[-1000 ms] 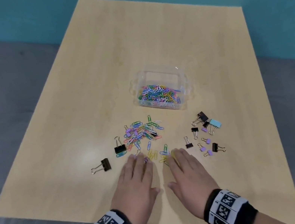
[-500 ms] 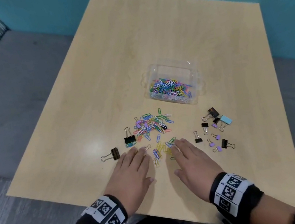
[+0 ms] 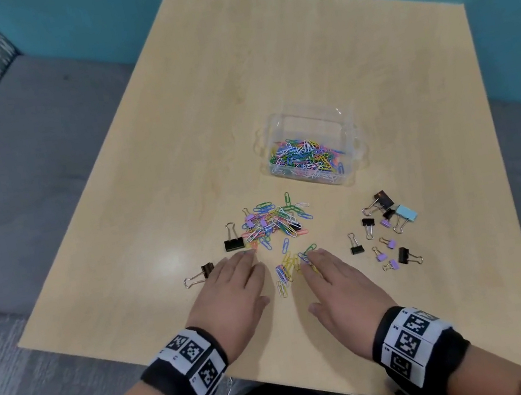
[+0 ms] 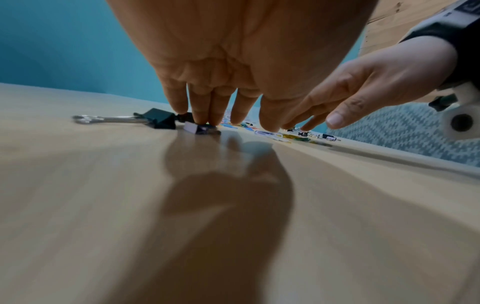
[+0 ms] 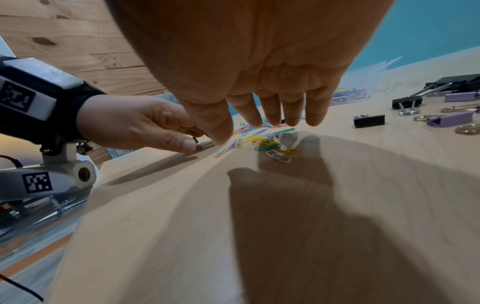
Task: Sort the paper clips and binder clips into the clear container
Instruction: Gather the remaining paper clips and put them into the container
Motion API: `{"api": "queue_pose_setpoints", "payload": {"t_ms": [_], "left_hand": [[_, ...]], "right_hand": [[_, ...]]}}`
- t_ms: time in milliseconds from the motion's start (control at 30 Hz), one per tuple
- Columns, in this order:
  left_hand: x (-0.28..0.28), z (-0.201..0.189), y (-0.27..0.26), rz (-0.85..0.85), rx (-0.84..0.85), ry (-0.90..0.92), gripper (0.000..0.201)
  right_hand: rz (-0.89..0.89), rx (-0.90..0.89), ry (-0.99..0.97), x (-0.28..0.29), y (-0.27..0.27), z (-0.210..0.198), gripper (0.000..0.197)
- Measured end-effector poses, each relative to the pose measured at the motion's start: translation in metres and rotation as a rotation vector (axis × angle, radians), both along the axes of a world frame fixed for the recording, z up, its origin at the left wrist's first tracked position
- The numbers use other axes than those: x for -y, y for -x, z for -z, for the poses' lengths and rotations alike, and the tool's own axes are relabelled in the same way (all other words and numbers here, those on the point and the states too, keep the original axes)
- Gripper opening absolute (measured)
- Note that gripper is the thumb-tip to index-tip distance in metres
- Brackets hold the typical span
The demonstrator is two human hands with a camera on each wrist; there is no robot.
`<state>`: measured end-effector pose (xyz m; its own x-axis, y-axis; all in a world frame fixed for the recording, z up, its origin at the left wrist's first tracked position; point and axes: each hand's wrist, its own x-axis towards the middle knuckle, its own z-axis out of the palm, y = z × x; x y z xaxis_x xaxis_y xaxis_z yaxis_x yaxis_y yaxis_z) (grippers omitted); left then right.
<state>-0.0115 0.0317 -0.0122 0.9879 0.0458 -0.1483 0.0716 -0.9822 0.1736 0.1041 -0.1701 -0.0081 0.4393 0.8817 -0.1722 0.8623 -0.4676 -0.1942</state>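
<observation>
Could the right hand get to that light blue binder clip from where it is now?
Probably yes. The right hand lies open on the table, and the light blue binder clip sits ahead to its right, with only small binder clips scattered between.

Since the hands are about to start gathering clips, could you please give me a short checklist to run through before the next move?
1. Clear container upright, open and apart from the loose clips: ok.
2. Room left in it above the paper clips already inside: ok.
3. Left hand free: ok; fingers straight, tips touching a small purple binder clip.
4. Right hand free: ok; fingers spread over the yellow paper clips, holding nothing.
5. Binder clips at the right lie apart from the paper clip pile: ok.
6. No binder clips mixed into that pile: not ok; a small purple one shows in it.
</observation>
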Motion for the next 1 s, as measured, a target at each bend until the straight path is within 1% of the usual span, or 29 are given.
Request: {"api": "queue_pose_setpoints", "payload": {"t_ms": [100,233,333,400,533,700,767,900,1000], "left_hand": [[0.009,-0.001,-0.008,0.033,0.046,0.047,0.046],[0.0,0.001,-0.014,-0.107,0.004,0.029,0.051],[-0.009,-0.001,-0.013,-0.149,-0.031,-0.023,0.05],[-0.011,-0.003,-0.016,-0.166,-0.023,-0.037,0.049],[-0.008,0.0,-0.038,-0.088,0.007,-0.027,0.058],[0.007,-0.001,-0.044,-0.03,-0.045,-0.07,0.06],[0.012,0.002,-0.04,-0.033,-0.063,-0.05,0.063],[0.022,0.004,-0.032,-0.027,-0.024,0.008,0.053],[0.023,0.006,-0.034,-0.045,-0.041,0.018,0.058]], "right_hand": [[-0.001,-0.02,-0.007,0.001,0.002,0.001,0.065],[0.003,-0.031,0.005,0.003,0.0,0.004,0.063],[0.009,-0.033,0.001,0.002,-0.002,0.004,0.063],[0.009,-0.036,-0.003,0.002,-0.002,0.004,0.062],[0.012,-0.053,-0.012,-0.002,-0.002,0.006,0.064],[0.027,-0.053,-0.012,-0.002,0.0,0.005,0.064],[0.029,-0.052,-0.008,0.001,0.001,0.005,0.064],[0.021,-0.045,0.002,0.008,0.002,0.006,0.064],[0.033,-0.054,0.004,0.011,0.001,0.007,0.063]]}}
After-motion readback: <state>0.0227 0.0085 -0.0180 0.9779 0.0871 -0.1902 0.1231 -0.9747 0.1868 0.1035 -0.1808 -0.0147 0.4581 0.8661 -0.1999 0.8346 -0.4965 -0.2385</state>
